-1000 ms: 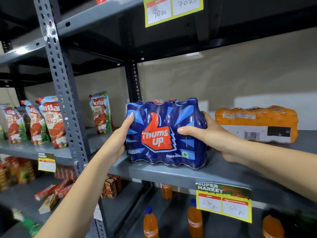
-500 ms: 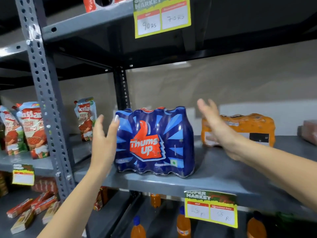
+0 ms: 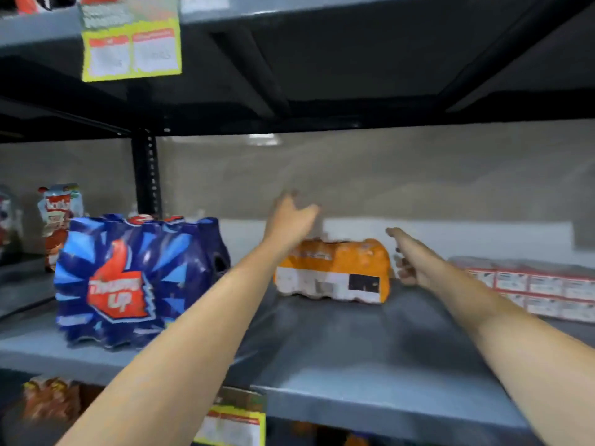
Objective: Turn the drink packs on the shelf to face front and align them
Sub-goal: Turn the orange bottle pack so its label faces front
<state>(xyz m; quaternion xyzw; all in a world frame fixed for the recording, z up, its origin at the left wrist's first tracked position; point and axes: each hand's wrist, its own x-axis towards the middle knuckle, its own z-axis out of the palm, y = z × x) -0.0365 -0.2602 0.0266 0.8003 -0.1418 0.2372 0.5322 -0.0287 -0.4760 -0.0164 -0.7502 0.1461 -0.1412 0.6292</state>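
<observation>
A blue Thums Up pack (image 3: 128, 281) stands upright at the left of the grey shelf (image 3: 338, 355), logo to the front, with nothing touching it. An orange drink pack (image 3: 335, 272) lies on its side further back, its white label and barcode facing me. My left hand (image 3: 291, 220) hovers open above the orange pack's left end. My right hand (image 3: 410, 255) is open just beside the pack's right end. Neither hand holds anything. The view is blurred by motion.
A flat pack of red-and-white cartons (image 3: 534, 288) lies at the right of the shelf. Ketchup pouches (image 3: 59, 220) stand on the neighbouring shelf to the left, behind a black upright post (image 3: 146, 175). Yellow price tags hang from the shelf above (image 3: 130, 49) and the front edge (image 3: 235, 426).
Both hands let go of the Thums Up pack, which now stands alone, and moved right toward the orange pack. The camera has swung right and closer.
</observation>
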